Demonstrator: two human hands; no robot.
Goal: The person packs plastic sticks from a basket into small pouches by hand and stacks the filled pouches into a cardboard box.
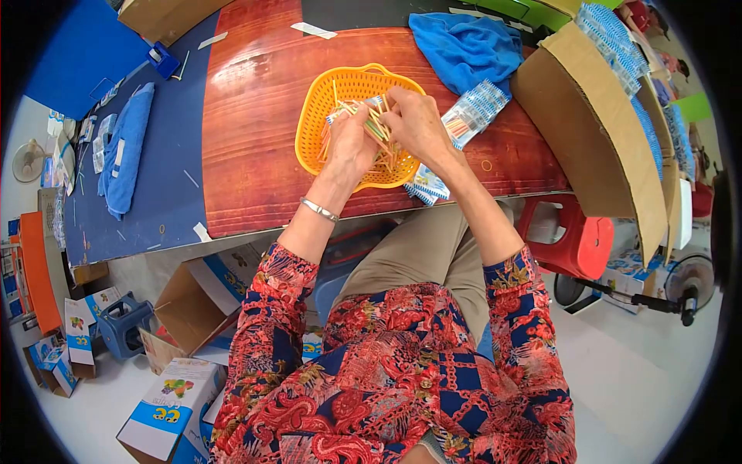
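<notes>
A yellow plastic basket [311,127] stands on the red wood-grain table near its front edge, with many thin coloured sticks [380,161] inside. Over the basket's left half, my left hand [349,143] has its fingers closed round a bundle of the sticks. My right hand [417,124] is just beside it over the right side, fingers bent and pinched at the same bundle; its fingertips are partly hidden. Clear packets with blue striped edges [475,112] lie right of the basket, some with sticks inside. More packets [427,185] lie by its lower right rim.
A blue cloth [468,48] lies behind the packets. An open cardboard box [583,116] stands at the right edge of the table. Another blue cloth [127,151] is on the dark left part. A red stool [568,236] and several boxes [166,410] are below.
</notes>
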